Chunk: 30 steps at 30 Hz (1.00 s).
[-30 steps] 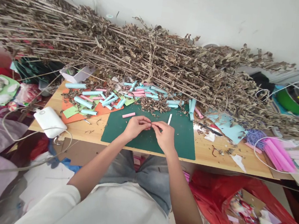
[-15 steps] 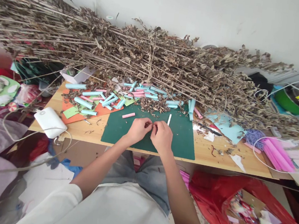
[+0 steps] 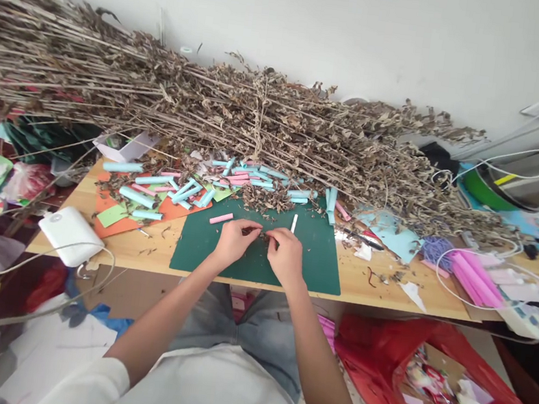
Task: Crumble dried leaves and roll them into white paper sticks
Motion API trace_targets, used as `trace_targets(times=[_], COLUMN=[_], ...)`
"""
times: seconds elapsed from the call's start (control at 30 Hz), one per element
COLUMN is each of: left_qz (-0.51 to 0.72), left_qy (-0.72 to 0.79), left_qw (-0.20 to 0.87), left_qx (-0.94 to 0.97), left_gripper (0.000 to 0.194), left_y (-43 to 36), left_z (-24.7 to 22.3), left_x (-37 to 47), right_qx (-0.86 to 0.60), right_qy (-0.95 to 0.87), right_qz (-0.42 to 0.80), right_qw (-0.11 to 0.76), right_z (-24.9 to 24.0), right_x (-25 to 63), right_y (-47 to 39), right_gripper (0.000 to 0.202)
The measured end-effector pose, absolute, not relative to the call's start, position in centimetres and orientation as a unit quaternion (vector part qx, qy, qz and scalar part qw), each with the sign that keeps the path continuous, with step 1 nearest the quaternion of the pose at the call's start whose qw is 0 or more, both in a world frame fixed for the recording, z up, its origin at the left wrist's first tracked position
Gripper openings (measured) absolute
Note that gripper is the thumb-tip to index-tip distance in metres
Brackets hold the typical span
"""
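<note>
Over the green cutting mat, my left hand and my right hand face each other with a small gap between their fingertips. Each hand is closed in a pinch. Small brown bits of dried leaf show at the fingertips, partly hidden by the fingers. A short pink paper tube lies on the mat beyond my left hand. Near my right hand is a slim white stick. Crumbled dried leaves are heaped at the mat's far edge.
Bundled dried stalks span the back of the wooden table. Blue and pink paper tubes are piled behind the mat. A white power bank with a cable sits left. A red bag of scraps stands on the floor at right.
My hands were touching at the fingertips and have moved slightly apart. The whole view has shifted a little, so the table appears lower and further left.
</note>
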<state>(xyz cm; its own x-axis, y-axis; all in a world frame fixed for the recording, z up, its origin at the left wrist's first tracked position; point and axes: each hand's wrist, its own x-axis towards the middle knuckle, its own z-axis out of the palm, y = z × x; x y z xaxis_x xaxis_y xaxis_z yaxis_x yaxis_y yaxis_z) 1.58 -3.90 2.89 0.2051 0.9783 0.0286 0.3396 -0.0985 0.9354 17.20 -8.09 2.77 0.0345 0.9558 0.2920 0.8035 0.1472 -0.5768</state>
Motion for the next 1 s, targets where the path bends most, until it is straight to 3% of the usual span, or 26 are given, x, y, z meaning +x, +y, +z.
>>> trace_targets(times=[0.2, 0.43, 0.63, 0.87, 1.0], left_qz=[0.370, 0.379, 0.386, 0.374, 0.388], left_qy=[0.473, 0.454, 0.472, 0.487, 0.504], left_qw=[0.535, 0.580, 0.522, 0.336, 0.357], left_qx=[0.594, 0.560, 0.596, 0.714, 0.684], left_gripper=[0.022, 0.023, 0.016, 0.014, 0.015], left_y=[-3.6, -3.4, -4.2, -4.7, -4.3], left_z=[2.5, 2.5, 2.8, 3.1, 2.6], left_x=[1.6, 1.8, 2.4, 2.6, 2.1], right_qx=[-0.611, -0.603, -0.636, -0.680, -0.685], right_qy=[-0.657, -0.664, -0.690, -0.663, -0.656], right_qz=[0.176, 0.188, 0.124, 0.085, 0.072], right_qw=[0.405, 0.399, 0.321, 0.302, 0.310], right_z=[3.4, 3.2, 3.3, 3.1, 2.9], right_x=[17.0, 17.4, 16.8, 15.9, 16.7], right_y=[-8.1, -7.9, -8.1, -8.1, -8.2], right_gripper=[0.018, 0.018, 0.015, 0.016, 0.016])
